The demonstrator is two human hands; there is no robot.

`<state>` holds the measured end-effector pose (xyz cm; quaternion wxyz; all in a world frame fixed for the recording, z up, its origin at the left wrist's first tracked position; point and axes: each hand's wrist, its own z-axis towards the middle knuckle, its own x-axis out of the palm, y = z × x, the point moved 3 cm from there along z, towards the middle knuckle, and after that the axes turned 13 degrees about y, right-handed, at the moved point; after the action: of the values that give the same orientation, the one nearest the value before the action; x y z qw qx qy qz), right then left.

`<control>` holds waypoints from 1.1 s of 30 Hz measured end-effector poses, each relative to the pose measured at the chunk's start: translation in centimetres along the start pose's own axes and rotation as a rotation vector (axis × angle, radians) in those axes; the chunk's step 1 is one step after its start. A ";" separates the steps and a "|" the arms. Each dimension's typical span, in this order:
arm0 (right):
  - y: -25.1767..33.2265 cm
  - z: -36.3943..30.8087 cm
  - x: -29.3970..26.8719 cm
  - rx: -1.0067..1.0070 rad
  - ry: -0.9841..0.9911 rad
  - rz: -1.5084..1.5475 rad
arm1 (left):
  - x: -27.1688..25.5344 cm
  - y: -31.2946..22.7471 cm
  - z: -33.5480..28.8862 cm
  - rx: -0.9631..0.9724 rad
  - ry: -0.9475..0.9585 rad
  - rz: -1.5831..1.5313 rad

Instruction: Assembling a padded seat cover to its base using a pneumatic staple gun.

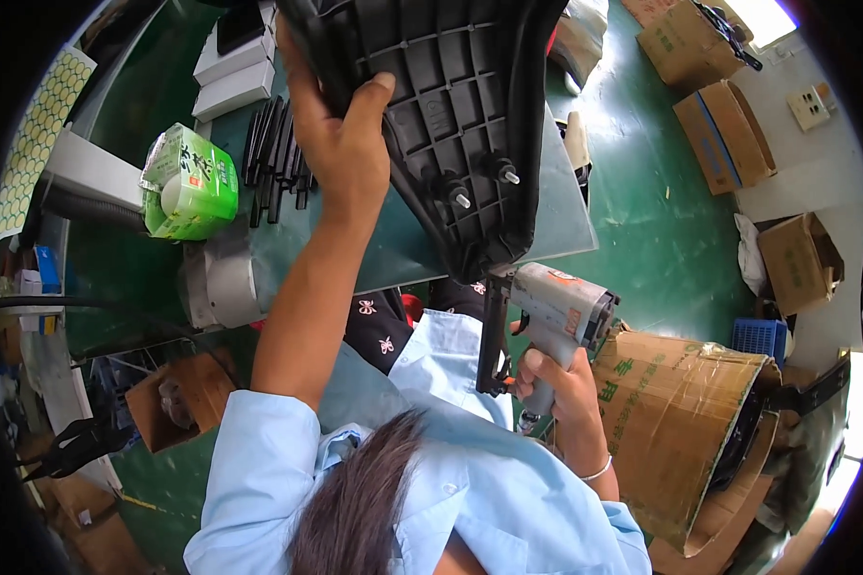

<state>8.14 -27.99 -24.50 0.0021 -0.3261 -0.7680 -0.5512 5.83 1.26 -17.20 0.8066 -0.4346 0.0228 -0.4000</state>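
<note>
My left hand (pixel 350 144) grips the left edge of a black ribbed plastic panel (pixel 441 105), thumb on its ribbed face and the other fingers partly hidden behind it. Two metal bolts (pixel 463 199) stick out near the panel's narrow lower end. In my right hand (pixel 558 381) is a grey pneumatic staple gun (pixel 558 311), held by its handle. The gun's nose meets or nearly meets the panel's lower tip; I cannot tell whether they touch. An air hose fitting (pixel 527 420) shows at the bottom of the handle.
Beneath the panel is a grey-green worktable (pixel 393 249) bearing black strips (pixel 273 158) and white boxes (pixel 235 77). A green carton (pixel 192 182) stands at the left. A large cardboard box (pixel 676 422) is close by my right arm. More cardboard boxes (pixel 724 134) line the wall at right.
</note>
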 end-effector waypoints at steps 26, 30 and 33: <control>0.5 0.4 1.0 -0.005 0.018 -0.102 | -2.4 -2.1 -2.3 0.071 -0.125 0.044; 1.4 0.6 0.8 -0.120 -0.040 -0.428 | -1.8 -2.0 -2.1 0.083 -0.115 0.045; 1.9 1.6 1.3 -0.095 -0.057 -0.446 | -1.4 -1.4 -2.2 0.097 -0.124 0.013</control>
<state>8.66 -25.67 -23.10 -0.1569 -0.1634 -0.7942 -0.5639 3.14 0.24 -18.01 0.8292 -0.4188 -0.0435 -0.3677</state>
